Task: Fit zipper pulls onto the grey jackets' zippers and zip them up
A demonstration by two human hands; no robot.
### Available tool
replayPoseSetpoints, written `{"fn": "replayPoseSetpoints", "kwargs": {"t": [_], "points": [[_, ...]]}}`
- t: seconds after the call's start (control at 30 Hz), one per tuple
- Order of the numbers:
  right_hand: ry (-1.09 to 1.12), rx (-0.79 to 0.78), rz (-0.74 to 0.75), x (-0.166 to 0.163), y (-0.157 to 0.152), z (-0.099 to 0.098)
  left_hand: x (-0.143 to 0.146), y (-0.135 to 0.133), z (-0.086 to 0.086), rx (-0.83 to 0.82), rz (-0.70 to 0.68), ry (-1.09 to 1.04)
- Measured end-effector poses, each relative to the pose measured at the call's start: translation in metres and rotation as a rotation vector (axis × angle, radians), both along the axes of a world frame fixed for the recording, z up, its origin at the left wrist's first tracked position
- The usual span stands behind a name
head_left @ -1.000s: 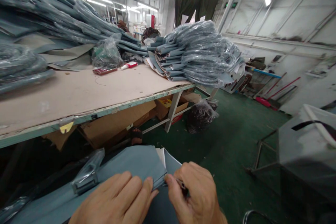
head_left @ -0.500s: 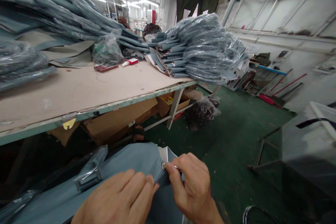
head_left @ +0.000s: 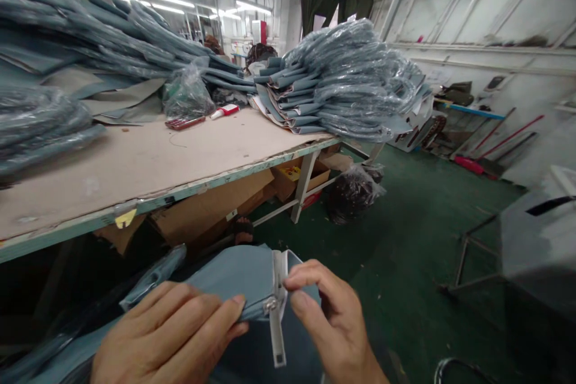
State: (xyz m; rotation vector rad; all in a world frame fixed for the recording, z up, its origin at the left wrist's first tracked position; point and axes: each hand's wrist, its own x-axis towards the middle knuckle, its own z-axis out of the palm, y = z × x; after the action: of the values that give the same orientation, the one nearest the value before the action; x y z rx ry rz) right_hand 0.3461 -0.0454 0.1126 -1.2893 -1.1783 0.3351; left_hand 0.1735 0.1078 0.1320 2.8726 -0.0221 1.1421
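The right hand is shifting its grip off the metal slider onto the pale zipper tape, which is now hanging out in full view, while the left hand is drawing back along the blue-grey cover.

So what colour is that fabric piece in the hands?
The soft fabric piece is dusty blue-grey; head view shows it.

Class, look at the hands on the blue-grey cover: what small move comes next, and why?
Probably the right hand should draw the zipper slider along the white zipper tape: its fingertips pinch beside it, and the left hand pins the blue-grey cover.
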Motion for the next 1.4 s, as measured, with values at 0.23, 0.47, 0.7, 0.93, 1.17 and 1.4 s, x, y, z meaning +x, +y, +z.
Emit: {"fn": "replayPoseSetpoints", "kwargs": {"t": [0.23, 0.47, 0.7, 0.93, 1.17, 1.4], "points": [[0.153, -0.215, 0.188, -0.021, 0.011, 0.014, -0.016, 0.017, 0.022, -0.053, -0.046, 0.067], [0.013, -0.169, 0.063, -0.046, 0.017, 0.008, -0.024, -0.020, 0.047, -0.187, 0.101, 0.105], [-0.072, -0.055, 0.007, -0.063, 0.020, 0.007, -0.011, -0.040, 0.063, 0.082, 0.255, 0.148], [0.843, -0.041, 0.407, -0.081, 0.022, 0.011, -0.026, -0.025, 0.066, -0.020, 0.268, 0.155], [0.907, -0.185, 0.346, -0.090, 0.039, 0.034, -0.037, -0.022, 0.073, -0.301, 0.303, 0.177], [0.562, -0.143, 0.198, -0.094, 0.056, 0.033, -0.043, -0.014, 0.073, -0.792, 0.311, 0.294]]}}
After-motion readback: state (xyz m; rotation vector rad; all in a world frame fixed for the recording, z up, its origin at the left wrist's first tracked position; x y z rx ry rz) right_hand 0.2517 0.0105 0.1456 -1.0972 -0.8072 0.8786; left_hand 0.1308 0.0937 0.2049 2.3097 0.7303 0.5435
